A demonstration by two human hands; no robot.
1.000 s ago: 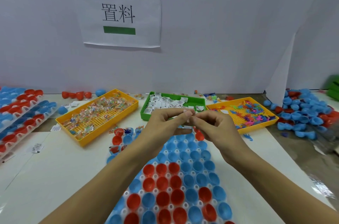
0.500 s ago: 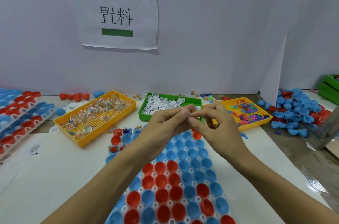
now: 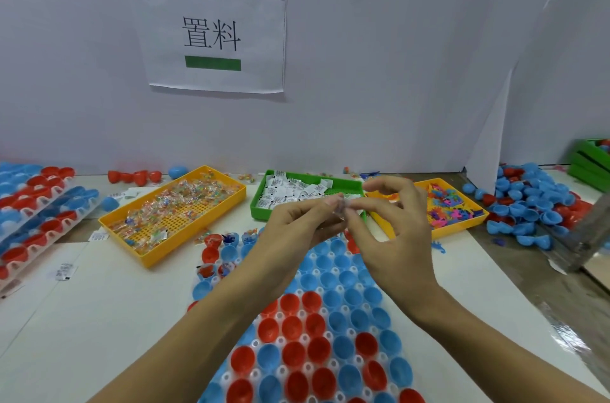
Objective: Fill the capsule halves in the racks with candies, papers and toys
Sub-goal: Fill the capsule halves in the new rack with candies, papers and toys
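My left hand (image 3: 297, 224) and my right hand (image 3: 392, 234) meet above the far end of the rack (image 3: 317, 346), a white tray of red and blue capsule halves. Both pinch a small white paper (image 3: 344, 208) between thumb and fingertips. Beyond them stand three trays: a yellow one with wrapped candies (image 3: 175, 211), a green one with folded papers (image 3: 297, 193) and a yellow one with small coloured toys (image 3: 452, 208). A few halves at the rack's far left corner (image 3: 219, 252) hold items.
More racks of red and blue halves (image 3: 33, 214) lie at the left edge. A heap of loose blue and red halves (image 3: 534, 204) lies on the right, with green crates (image 3: 592, 160) behind. A labelled white wall closes the back. Stray papers (image 3: 64, 270) lie on the table.
Both hands stay joined over the rack, working the small paper between the fingertips. My right hand's free fingers have spread and lifted. The head camera has shifted slightly.
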